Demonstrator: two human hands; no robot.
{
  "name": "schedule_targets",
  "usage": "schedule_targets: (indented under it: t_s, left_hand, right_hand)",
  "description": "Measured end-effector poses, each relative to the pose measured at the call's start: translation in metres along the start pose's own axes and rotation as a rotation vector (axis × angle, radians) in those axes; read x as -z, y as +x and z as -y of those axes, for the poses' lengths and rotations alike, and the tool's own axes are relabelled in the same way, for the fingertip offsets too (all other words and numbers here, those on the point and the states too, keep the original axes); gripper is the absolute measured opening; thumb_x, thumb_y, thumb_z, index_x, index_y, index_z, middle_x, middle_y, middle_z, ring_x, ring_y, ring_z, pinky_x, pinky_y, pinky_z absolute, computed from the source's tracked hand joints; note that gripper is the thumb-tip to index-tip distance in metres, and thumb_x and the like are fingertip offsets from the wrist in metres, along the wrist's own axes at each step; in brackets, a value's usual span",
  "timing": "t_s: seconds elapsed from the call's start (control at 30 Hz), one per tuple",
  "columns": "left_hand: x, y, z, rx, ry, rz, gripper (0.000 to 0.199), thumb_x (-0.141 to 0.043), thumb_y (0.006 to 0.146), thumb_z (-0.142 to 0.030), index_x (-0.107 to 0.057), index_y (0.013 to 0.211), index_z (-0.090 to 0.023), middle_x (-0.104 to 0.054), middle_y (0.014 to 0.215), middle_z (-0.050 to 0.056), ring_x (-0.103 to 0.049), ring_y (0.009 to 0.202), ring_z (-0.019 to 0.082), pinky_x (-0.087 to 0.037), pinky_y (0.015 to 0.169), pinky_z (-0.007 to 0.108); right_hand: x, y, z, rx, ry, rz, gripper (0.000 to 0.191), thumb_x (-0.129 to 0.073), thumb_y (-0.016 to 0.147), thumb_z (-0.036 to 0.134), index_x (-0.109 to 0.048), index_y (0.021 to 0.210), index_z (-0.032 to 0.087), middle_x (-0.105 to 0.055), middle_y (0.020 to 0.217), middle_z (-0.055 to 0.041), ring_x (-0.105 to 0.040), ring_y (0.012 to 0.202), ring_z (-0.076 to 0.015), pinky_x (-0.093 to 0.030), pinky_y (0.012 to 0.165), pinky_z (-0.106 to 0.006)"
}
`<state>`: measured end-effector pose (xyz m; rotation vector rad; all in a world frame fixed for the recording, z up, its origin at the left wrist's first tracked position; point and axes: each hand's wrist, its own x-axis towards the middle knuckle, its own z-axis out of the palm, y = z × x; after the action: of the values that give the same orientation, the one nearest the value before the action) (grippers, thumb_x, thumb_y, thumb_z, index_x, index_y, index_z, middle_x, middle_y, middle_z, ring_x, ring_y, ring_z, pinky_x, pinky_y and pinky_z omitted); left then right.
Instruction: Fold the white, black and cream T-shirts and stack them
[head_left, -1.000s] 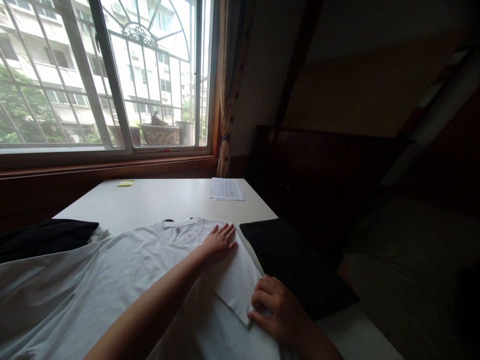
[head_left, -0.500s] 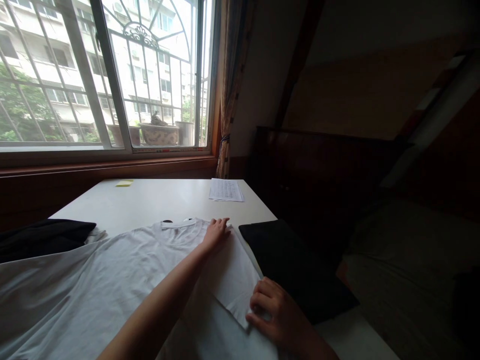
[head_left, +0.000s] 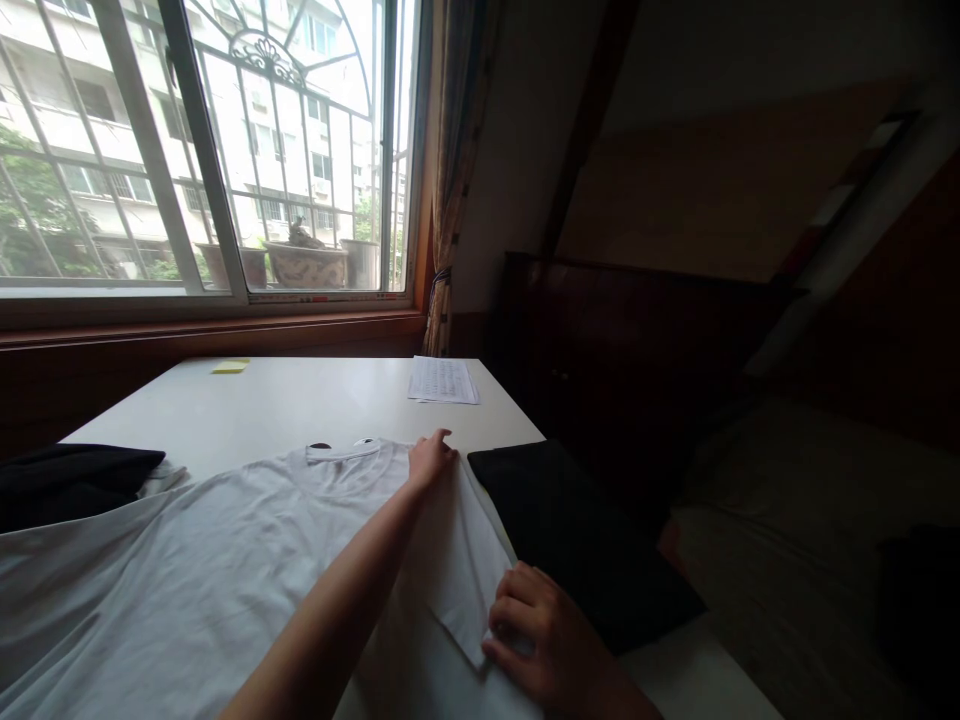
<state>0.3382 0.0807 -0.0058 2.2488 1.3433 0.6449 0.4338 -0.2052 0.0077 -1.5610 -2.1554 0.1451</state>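
A white T-shirt point(head_left: 247, 550) lies spread on the white table, its neckline toward the window. My left hand point(head_left: 433, 460) is at the shirt's right shoulder beside the collar, fingers closed on the cloth with one fingertip sticking out. My right hand point(head_left: 536, 625) has its fingers curled round the hem of the right sleeve, thumb below. Between both hands the sleeve lies fairly flat. My left forearm crosses over the shirt's front and hides part of it.
A folded black cloth point(head_left: 577, 540) lies right of the shirt, and a dark garment point(head_left: 82, 480) lies at the left. Printed sheets point(head_left: 442, 381) and yellow sticky notes point(head_left: 231, 367) rest on the table point(head_left: 322, 390) toward the window point(head_left: 307, 150). A tied curtain point(head_left: 441, 200) hangs beside it.
My left hand's fingers have drawn in at the shoulder, where they were more spread before. My right hand keeps hold of the sleeve. The view has turned slightly right.
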Motion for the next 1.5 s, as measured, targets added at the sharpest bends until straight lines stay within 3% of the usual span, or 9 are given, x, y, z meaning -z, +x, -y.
schedule_targets:
  t_s: [0.17, 0.33, 0.43, 0.5, 0.57, 0.73, 1.03, 1.23, 1.5]
  left_hand:
    - [0.006, -0.011, 0.001, -0.124, 0.052, -0.005, 0.046, -0.054, 0.097, -0.027, -0.05, 0.143, -0.025, -0.077, 0.113, 0.005, -0.059, 0.117, 0.027, -0.047, 0.095, 0.037]
    - [0.015, -0.029, 0.001, -0.306, 0.132, 0.008, 0.043, -0.05, 0.098, -0.029, -0.055, 0.14, -0.022, -0.064, 0.134, 0.01, -0.054, 0.123, 0.03, -0.045, 0.106, 0.043]
    - [0.017, -0.039, 0.006, -0.431, 0.164, 0.045, 0.046, -0.051, 0.097, -0.026, -0.054, 0.142, -0.024, -0.06, 0.139, 0.009, -0.053, 0.125, 0.028, -0.044, 0.109, 0.041]
    - [0.018, -0.044, 0.012, -0.509, 0.181, 0.086, 0.045, -0.05, 0.098, -0.028, -0.054, 0.144, -0.027, -0.058, 0.144, 0.007, -0.052, 0.13, 0.026, -0.042, 0.112, 0.039]
    - [0.018, -0.048, 0.021, -0.555, 0.199, 0.122, 0.046, -0.047, 0.101, -0.032, -0.052, 0.146, -0.027, -0.055, 0.15, 0.006, -0.049, 0.137, 0.025, -0.038, 0.117, 0.038]
    - [0.017, -0.048, 0.041, -0.533, 0.241, 0.155, 0.053, -0.038, 0.105, -0.037, -0.039, 0.156, -0.02, -0.045, 0.16, 0.009, -0.039, 0.148, 0.027, -0.029, 0.122, 0.045]
    - [0.022, -0.036, 0.041, -0.492, 0.287, 0.196, 0.049, -0.035, 0.106, -0.039, -0.045, 0.153, -0.031, -0.042, 0.161, 0.005, -0.034, 0.151, 0.029, -0.029, 0.121, 0.053]
    - [0.024, -0.035, 0.044, -0.512, 0.288, 0.222, 0.049, -0.036, 0.107, -0.04, -0.04, 0.155, -0.034, -0.039, 0.164, 0.003, -0.03, 0.153, 0.026, -0.025, 0.123, 0.051]
    - [0.022, -0.033, 0.045, -0.495, 0.299, 0.234, 0.053, -0.033, 0.107, -0.047, -0.036, 0.157, -0.032, -0.034, 0.166, 0.004, -0.026, 0.155, 0.027, -0.023, 0.124, 0.052]
  right_hand:
    - [0.0, -0.001, -0.001, 0.008, 0.026, -0.003, 0.021, -0.083, 0.074, 0.018, -0.065, 0.083, 0.022, -0.065, 0.09, -0.0001, -0.059, 0.089, -0.0184, -0.041, 0.082, -0.033]
    - [0.0, -0.002, 0.0, 0.005, 0.019, -0.001, 0.022, -0.085, 0.074, 0.024, -0.07, 0.09, 0.025, -0.066, 0.092, -0.0007, -0.06, 0.089, -0.0194, -0.042, 0.083, -0.034]
    - [0.0, -0.002, -0.001, 0.021, 0.011, 0.0, 0.019, -0.084, 0.076, 0.027, -0.07, 0.09, 0.025, -0.066, 0.091, -0.0007, -0.06, 0.088, -0.0192, -0.042, 0.082, -0.034]
    - [0.0, -0.002, -0.002, 0.039, -0.017, -0.028, 0.01, -0.075, 0.083, 0.022, -0.07, 0.091, 0.025, -0.065, 0.09, -0.0014, -0.059, 0.088, -0.0195, -0.042, 0.082, -0.035]
    - [0.002, -0.002, -0.004, 0.034, -0.058, -0.078, 0.019, -0.065, 0.084, 0.01, -0.07, 0.095, 0.025, -0.065, 0.09, -0.0024, -0.058, 0.089, -0.0206, -0.042, 0.085, -0.037]
    - [0.008, -0.005, -0.011, -0.063, -0.145, -0.116, 0.041, -0.057, 0.076, 0.0, -0.067, 0.107, 0.026, -0.064, 0.101, -0.0043, -0.057, 0.099, -0.0242, -0.044, 0.092, -0.042]
    - [0.0, -0.008, -0.037, -0.135, -0.297, -0.205, 0.038, -0.056, 0.079, -0.001, -0.064, 0.105, 0.025, -0.063, 0.104, -0.005, -0.061, 0.097, -0.025, -0.05, 0.088, -0.043]
    - [0.001, -0.009, -0.046, -0.074, -0.268, -0.246, 0.034, -0.061, 0.084, 0.006, -0.064, 0.11, 0.028, -0.066, 0.099, -0.0025, -0.064, 0.094, -0.0235, -0.051, 0.094, -0.043]
    - [0.002, -0.007, -0.04, -0.12, -0.364, -0.269, 0.018, -0.055, 0.085, 0.006, -0.061, 0.091, 0.023, -0.061, 0.085, -0.0031, -0.06, 0.083, -0.0223, -0.047, 0.079, -0.036]
